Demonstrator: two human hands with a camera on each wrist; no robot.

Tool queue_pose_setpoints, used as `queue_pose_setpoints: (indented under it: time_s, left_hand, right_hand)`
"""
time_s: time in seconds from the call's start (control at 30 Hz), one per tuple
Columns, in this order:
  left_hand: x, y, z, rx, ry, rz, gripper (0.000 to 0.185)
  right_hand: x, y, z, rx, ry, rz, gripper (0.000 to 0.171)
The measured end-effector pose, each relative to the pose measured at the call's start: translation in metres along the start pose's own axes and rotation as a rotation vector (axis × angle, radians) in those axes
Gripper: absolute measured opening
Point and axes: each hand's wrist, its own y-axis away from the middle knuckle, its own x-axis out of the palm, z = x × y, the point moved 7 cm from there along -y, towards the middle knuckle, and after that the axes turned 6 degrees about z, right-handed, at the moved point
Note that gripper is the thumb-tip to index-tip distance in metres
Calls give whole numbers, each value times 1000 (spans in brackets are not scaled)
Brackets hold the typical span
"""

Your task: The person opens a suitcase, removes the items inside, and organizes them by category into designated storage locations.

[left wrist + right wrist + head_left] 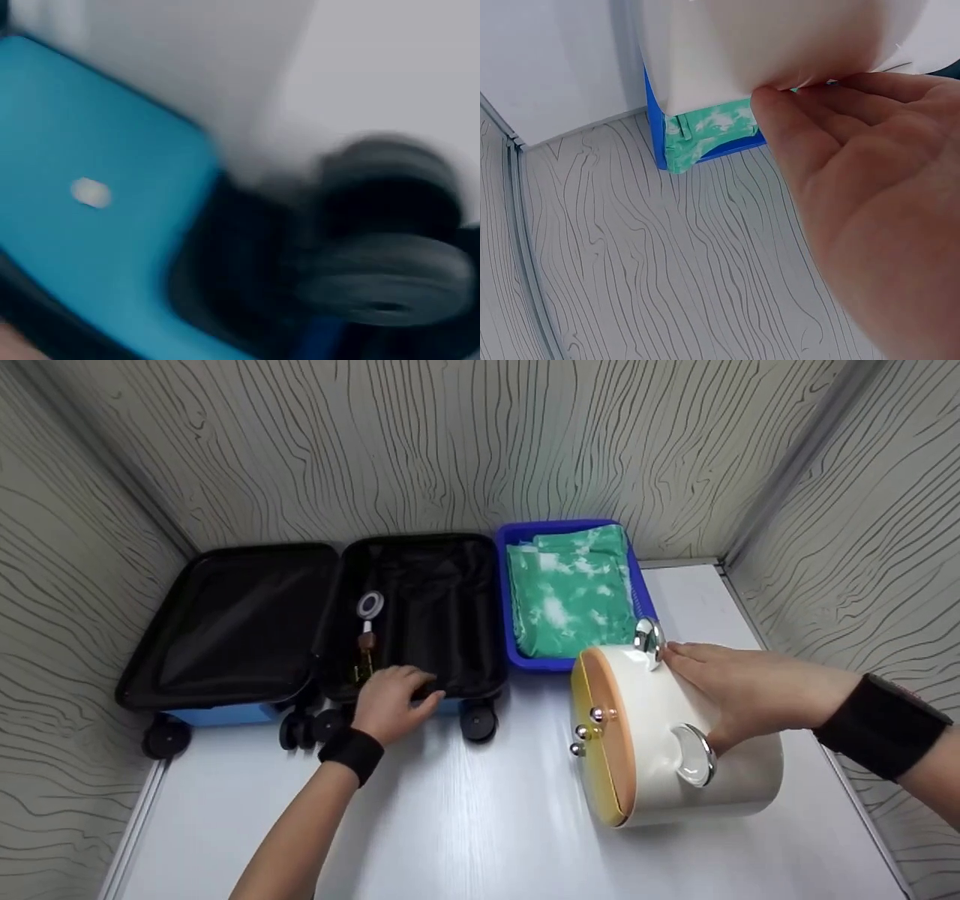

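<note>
The right hand (739, 690) is lying flat on top of a white case (675, 739) that is resting on its side on the table (465, 825), toward the right. Its fingers (686, 656) are extended and pressing on the case's curved wall, close to a chrome knob (649, 639); they are not curling round anything. The case's orange-rimmed face (600, 735), bearing small metal studs, is turning toward the left. In the right wrist view the palm (870, 225) is showing against the underside of the pale case.

The left hand (391, 706) is resting on the near edge of an open black suitcase (330, 615), its fingers loosely bent over the rim without gripping it. The suitcase is lying open in two halves at the back left of the table, its wheels (478, 721) facing the viewer. A small brown bottle (366, 649) and a round white item (370, 605) are lying in the right half.

The left wrist view is showing, blurred, the suitcase's blue shell (112, 195) and a black wheel (382, 247).

Just behind the case, a blue basket (517, 652) is holding folded green-and-white cloth (570, 589).
</note>
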Motion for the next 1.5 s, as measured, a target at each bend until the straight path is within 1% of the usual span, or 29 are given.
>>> queue_pose_setpoints:
  time_s: [0.07,0.17,0.27,0.33,0.37,0.43,0.53,0.63,0.8,0.93,1.07,1.2,1.37,1.5]
  left_hand:
    - [-2,-5,-23,36,26,-49,40]
    - [-4,-11,-69,76,138,-90,36]
    - [-5,-17,-120,130,261,-76,36]
    - [-4,-20,-151,174,316,-55,38]
    - [-4,-22,-164,196,330,-39,40]
    - [-2,-25,-185,220,354,-7,44]
    - [1,-29,-204,230,383,22,47]
    - [4,-32,-214,226,406,27,44]
    - [4,-34,-224,254,461,-8,32]
    - [2,-34,-228,282,480,-48,25]
    - [0,-33,-229,294,486,-65,19]
    - [0,-28,-223,296,518,-72,16]
    - [-4,-19,-207,305,554,-100,16]
    - [-9,-10,-194,320,559,-122,16]
  right_hand:
    - [1,0,0,3,4,0,126]
    - [2,0,-1,7,5,3,125]
    - [2,-1,-2,11,-2,4,125]
    - [2,-1,-3,14,-8,2,126]
    - [2,-1,-3,13,-7,-2,125]
    - [3,0,-4,14,-9,-6,126]
    - [2,2,-5,11,-7,-14,126]
    - [1,3,-6,9,-4,-21,125]
    - [0,3,-7,11,-10,-22,125]
    - [0,2,-6,12,-11,-16,125]
    - [0,2,-6,20,-15,-4,126]
    - [1,3,-7,33,-38,12,130]
    - [2,3,-8,42,-44,22,130]
    - [3,4,-8,48,-45,28,129]
